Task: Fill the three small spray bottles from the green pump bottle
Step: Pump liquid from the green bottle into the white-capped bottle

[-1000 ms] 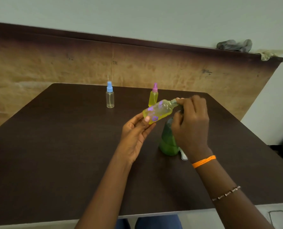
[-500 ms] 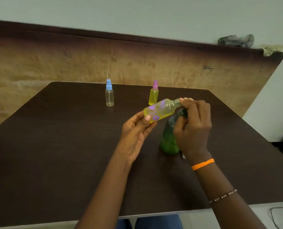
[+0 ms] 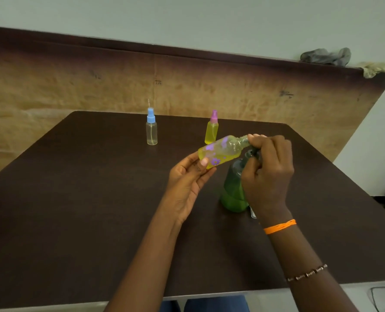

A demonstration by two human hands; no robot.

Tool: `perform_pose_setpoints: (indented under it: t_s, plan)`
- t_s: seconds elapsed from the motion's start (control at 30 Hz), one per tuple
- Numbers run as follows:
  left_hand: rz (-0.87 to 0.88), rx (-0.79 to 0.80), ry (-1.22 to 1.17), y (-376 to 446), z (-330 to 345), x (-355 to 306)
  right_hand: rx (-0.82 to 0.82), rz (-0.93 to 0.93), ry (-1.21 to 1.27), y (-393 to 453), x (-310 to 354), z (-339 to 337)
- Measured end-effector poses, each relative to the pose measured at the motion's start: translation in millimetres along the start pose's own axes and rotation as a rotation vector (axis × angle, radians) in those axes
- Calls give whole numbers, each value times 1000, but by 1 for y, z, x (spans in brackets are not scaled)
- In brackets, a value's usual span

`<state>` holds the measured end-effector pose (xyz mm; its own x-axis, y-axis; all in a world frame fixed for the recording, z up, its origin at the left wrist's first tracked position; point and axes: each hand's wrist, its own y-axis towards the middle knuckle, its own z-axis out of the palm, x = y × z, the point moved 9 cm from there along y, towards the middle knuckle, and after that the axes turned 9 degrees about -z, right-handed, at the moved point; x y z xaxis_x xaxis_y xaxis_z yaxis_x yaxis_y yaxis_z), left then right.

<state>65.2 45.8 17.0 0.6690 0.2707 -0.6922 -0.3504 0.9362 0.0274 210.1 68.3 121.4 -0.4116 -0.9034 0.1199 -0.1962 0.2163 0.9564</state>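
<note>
My left hand (image 3: 187, 179) holds a small clear bottle (image 3: 220, 150) with purple flowers, tilted with its open neck up to the right and yellow liquid inside. My right hand (image 3: 267, 174) is curled over the pump head of the green pump bottle (image 3: 233, 190), with its fingertips at the small bottle's neck. The green bottle stands on the dark table (image 3: 74, 210), partly hidden by my right hand. Two small spray bottles stand further back: a blue-capped one (image 3: 151, 128) that looks nearly clear, and a pink-capped one (image 3: 211, 129) full of yellow liquid.
A small pale object (image 3: 253, 213) lies on the table beside the green bottle, mostly hidden by my right wrist. A wooden board (image 3: 74, 86) stands against the wall behind the table, with grey cloth (image 3: 325, 56) on its top edge.
The right hand has slid slightly down over the pump head. The tilted small bottle and left hand have stayed almost in place.
</note>
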Motion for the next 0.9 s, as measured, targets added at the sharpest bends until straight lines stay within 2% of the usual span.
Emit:
perform_pose_setpoints:
  t_s: [0.07,0.3,0.5,0.77,0.9]
  plan:
    - [6,-6,-8,-1,0,-1,-18,-7,15,0,-2,2]
    - [3,-22,-31,0,0,0,147,4,-28,24,-3,1]
    - [9,-22,-33,2,-3,0,54,-5,-86,-6,6,4]
    - [7,-26,-15,0,1,0,163,-10,-117,30,1,4]
    - [5,-9,-7,1,1,0,82,5,-99,11,0,5]
